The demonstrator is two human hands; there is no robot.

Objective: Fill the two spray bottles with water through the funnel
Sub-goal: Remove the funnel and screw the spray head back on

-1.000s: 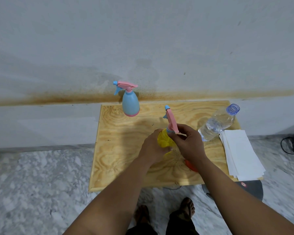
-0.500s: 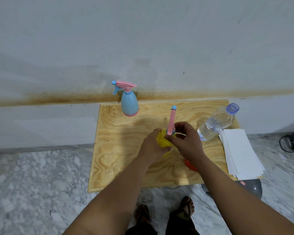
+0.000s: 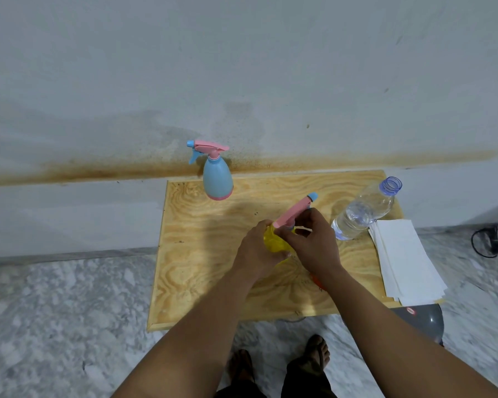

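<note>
A plain room of a home is shown: a low plywood table (image 3: 202, 254) is set on a marble floor (image 3: 55, 311) against a stained wall (image 3: 98, 81).

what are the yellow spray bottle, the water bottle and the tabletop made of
Yellow spray bottle: likely translucent plastic, since light glows through its body.
Water bottle: thin clear plastic, see-through, with ribbed walls.
Tabletop: looks like plywood, matte, with swirling pale grain and a raised edge strip.
</note>
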